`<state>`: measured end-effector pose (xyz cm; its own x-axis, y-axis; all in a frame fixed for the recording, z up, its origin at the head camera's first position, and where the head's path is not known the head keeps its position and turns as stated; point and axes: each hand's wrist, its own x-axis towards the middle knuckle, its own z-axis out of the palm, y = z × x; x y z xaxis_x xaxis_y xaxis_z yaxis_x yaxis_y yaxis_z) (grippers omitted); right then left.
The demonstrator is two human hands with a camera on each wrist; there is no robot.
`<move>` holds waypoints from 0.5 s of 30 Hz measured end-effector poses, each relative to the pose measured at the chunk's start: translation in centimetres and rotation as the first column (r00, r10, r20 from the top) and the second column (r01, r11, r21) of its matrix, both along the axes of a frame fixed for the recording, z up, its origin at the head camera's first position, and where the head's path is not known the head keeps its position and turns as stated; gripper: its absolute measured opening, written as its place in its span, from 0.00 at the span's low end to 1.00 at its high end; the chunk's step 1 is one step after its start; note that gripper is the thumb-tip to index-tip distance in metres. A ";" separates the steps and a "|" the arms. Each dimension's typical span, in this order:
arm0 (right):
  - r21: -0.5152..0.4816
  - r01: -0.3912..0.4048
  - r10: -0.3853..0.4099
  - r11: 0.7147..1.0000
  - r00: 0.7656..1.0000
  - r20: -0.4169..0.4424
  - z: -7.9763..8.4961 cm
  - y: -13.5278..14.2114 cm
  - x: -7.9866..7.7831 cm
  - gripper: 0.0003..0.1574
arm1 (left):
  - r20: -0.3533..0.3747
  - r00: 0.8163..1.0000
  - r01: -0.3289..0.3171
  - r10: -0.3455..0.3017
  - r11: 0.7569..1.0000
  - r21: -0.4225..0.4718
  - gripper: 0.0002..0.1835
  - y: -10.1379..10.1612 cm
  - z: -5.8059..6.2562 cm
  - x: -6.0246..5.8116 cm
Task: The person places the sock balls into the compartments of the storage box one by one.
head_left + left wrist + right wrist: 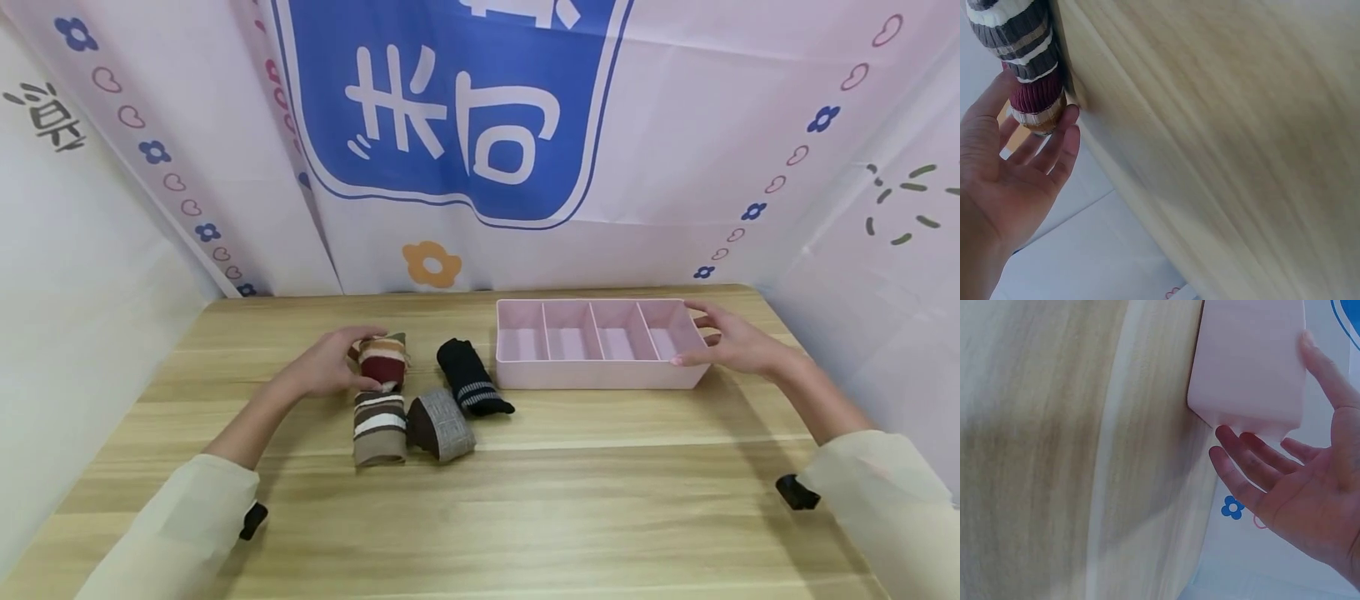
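On the left, my left hand (328, 363) holds a rolled sock (383, 369) striped in dark red, cream and tan. Its thumb lies at the near end and its fingers bend round the far end, as the left wrist view also shows. Right against that roll sits a brown, white and beige striped sock (380, 429). My right hand (738, 340) grips the right end of a pink divided box (592, 376), thumb on the near corner of the rim and index finger at the far corner. In the right wrist view the other fingertips (1225, 435) are right at the end wall.
A folded grey sock (450, 427) with a dark brown part lies beside the striped ones. Behind it a black sock (467, 375) with grey bands lies close to the box's left end. The wooden table (525, 517) meets a printed cloth (637, 258) at the back.
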<state>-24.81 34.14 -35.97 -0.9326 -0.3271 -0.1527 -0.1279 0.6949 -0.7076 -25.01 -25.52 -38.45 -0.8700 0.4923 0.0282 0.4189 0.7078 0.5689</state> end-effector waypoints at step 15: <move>-0.078 0.022 -0.021 0.997 1.000 0.007 -1.2 0.4 -0.1 0.66 | -0.001 0.998 -0.061 0.061 0.998 -0.013 0.38 1.3 -0.1 -0.3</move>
<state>-24.89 34.57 -37.15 -0.9386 -0.3182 -0.1331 -0.1091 0.6399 -0.7607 -25.33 -24.22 -38.57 -0.8985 0.4385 0.0227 0.3749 0.7393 0.5593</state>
